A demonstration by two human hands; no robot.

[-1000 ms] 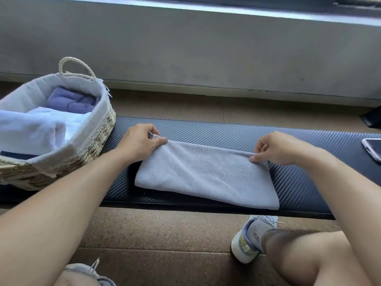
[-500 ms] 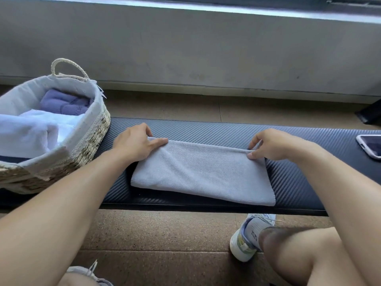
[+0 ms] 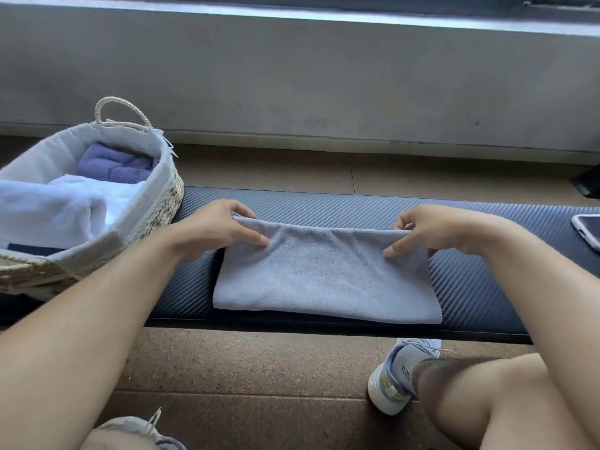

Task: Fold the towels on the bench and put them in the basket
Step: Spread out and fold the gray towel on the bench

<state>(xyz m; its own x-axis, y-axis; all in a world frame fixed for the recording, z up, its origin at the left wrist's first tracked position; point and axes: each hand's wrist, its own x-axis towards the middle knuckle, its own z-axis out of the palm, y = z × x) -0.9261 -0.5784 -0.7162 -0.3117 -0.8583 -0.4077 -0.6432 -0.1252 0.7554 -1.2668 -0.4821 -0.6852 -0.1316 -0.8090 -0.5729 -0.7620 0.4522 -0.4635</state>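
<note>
Grey towel (image 3: 324, 274) lying folded on the dark bench (image 3: 470, 287), its far corners pinched by the left hand (image 3: 214, 232) and right hand (image 3: 431, 228), apparently for a further fold, with the basket (image 3: 156, 203) left, within reach.

Your tabletop (image 3: 357, 206): dark, ribbed. Grey towel (image 3: 324, 280) flat at centre, near edge at 6 o'clock. Woven basket (image 3: 162, 203) at 9 o'clock. Phone (image 3: 589, 228) at 3 o'clock.
</note>
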